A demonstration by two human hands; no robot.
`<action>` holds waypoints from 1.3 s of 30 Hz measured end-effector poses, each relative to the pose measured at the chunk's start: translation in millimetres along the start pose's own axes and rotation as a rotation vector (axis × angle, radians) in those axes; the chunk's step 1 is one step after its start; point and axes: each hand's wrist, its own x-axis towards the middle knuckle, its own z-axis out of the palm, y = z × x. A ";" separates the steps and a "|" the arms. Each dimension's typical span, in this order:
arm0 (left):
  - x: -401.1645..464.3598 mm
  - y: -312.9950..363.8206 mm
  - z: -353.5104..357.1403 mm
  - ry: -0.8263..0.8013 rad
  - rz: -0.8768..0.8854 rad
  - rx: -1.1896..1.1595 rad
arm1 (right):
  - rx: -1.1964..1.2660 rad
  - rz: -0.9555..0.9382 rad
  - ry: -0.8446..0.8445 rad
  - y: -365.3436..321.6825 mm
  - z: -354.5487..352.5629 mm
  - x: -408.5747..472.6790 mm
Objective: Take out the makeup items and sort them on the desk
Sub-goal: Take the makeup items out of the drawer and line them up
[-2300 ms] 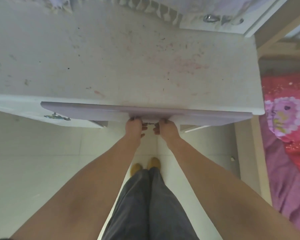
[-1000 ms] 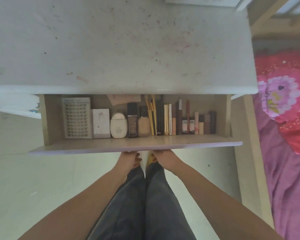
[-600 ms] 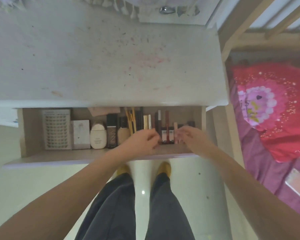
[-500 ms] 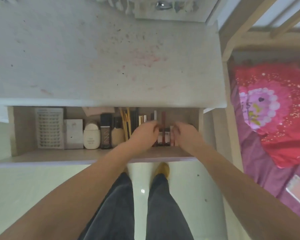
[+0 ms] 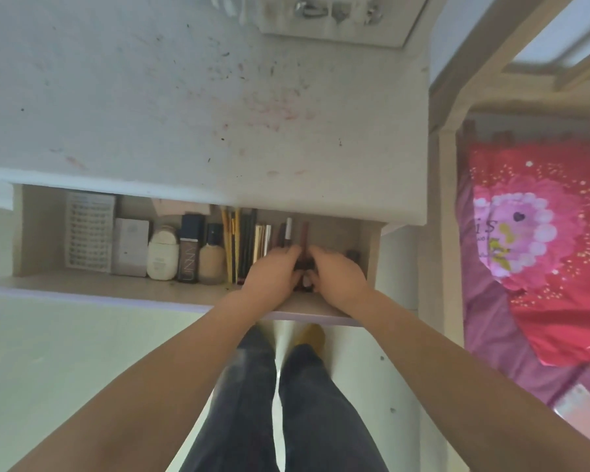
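At frame center, the left hand (image 5: 273, 272) and right hand (image 5: 338, 277) are curled together around small dark makeup items (image 5: 304, 264), which they hide. These lie in the open drawer (image 5: 82, 284), right part. Left of them, pencils (image 5: 234, 247), bottles (image 5: 212, 257) and boxes (image 5: 130, 247) are lined up. Above, the stained desk (image 5: 184, 114) is seen; a pink blanket (image 5: 542, 250) lies at right.

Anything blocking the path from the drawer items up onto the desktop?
Nothing visible. Both hands, left and right, are already among the small items in the open drawer; the desk top just above shows only stains.
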 end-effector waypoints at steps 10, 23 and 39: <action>-5.2 20.5 -99.4 0.155 0.039 -0.387 | 0.286 -0.059 0.121 -10.2 -100.4 -12.9; 148.6 41.2 -172.6 0.267 0.029 -0.471 | 0.364 0.111 0.394 19.2 -191.1 112.3; -13.2 5.8 -85.4 0.104 0.082 -0.353 | 0.453 0.076 0.173 -12.7 -83.6 -27.3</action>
